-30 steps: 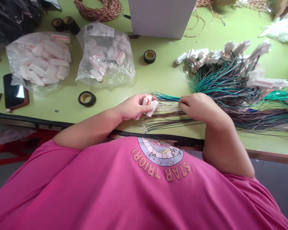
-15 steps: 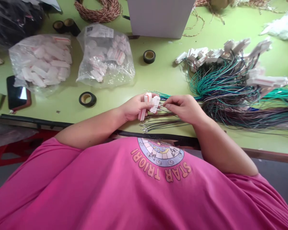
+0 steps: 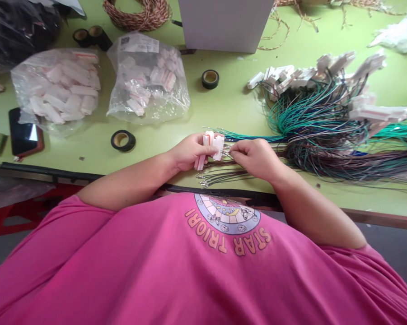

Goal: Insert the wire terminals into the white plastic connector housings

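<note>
White plastic connector housings point(image 3: 218, 148), some with an orange stripe, are gripped between the thumb and fingers of my left hand point(image 3: 193, 151). Just right of them, my right hand point(image 3: 254, 155) pinches a thin wire point(image 3: 227, 152) whose metal end points at the housing. Whether that end is inside the housing is too small to tell. Beneath both hands run loose dark wires point(image 3: 223, 177) with bare metal terminals at their left ends. Green and blue wires point(image 3: 247, 136) pass behind my right hand.
A large wire bundle point(image 3: 305, 117) with white connectors spreads over the right of the green table. Two clear bags point(image 3: 57, 85) point(image 3: 149, 81) of housings lie left. Black tape rolls point(image 3: 123, 140) point(image 3: 210, 79), a phone point(image 3: 25, 133) and a grey box point(image 3: 223, 25) are around them.
The front housing in my left hand has turned slightly, its face at a different angle. My right hand has shifted a little down, still pinching close to it.
</note>
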Demonstrator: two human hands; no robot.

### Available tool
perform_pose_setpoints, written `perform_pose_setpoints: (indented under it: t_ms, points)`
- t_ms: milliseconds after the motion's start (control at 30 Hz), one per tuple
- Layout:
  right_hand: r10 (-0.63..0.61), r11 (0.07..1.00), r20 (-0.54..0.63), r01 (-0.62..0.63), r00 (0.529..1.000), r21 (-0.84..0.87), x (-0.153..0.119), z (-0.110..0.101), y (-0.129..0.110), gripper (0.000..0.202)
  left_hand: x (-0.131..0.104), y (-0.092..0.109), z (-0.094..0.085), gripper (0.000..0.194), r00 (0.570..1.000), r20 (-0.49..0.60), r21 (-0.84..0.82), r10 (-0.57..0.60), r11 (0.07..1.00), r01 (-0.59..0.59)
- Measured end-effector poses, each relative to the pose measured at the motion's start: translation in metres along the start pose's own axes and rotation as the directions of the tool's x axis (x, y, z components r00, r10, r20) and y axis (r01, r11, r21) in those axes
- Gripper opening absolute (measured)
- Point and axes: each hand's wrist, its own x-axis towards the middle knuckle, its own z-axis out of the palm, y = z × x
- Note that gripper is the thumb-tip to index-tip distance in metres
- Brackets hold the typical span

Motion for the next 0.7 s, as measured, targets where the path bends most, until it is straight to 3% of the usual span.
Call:
perform_pose_setpoints:
  t_ms: [300,433,500,600,700]
  points:
    - [-0.005,0.998,0.024,0.003,1.000,0.055,0.002,0.019,-0.005,0.026,-0.003,-0.001,0.010,0.025,0.999,-0.019,0.183,0.043,0.982,-0.039]
    - [-0.042,0.991,0.132,0.025,0.990,0.129,0.007,0.003,0.007,0.026,-0.001,-0.003,0.008,0.027,0.999,-0.040,0.182,0.023,0.983,-0.015]
    - [-0.058,0.991,0.105,0.044,0.993,0.127,0.009,-0.011,0.018,0.029,-0.002,-0.002,0.007,0.033,1.000,-0.020,0.168,0.017,0.986,-0.014]
    - [-0.065,0.993,-0.010,0.063,0.998,-0.102,0.010,-0.023,0.032,0.029,-0.004,0.000,0.006,0.035,1.000,0.017,0.209,0.023,0.978,-0.026]
    - [-0.056,0.919,0.072,0.080,0.996,-0.387,0.010,-0.022,0.038,0.027,-0.007,0.002,0.005,0.035,0.999,0.048,0.289,0.025,0.957,-0.038]
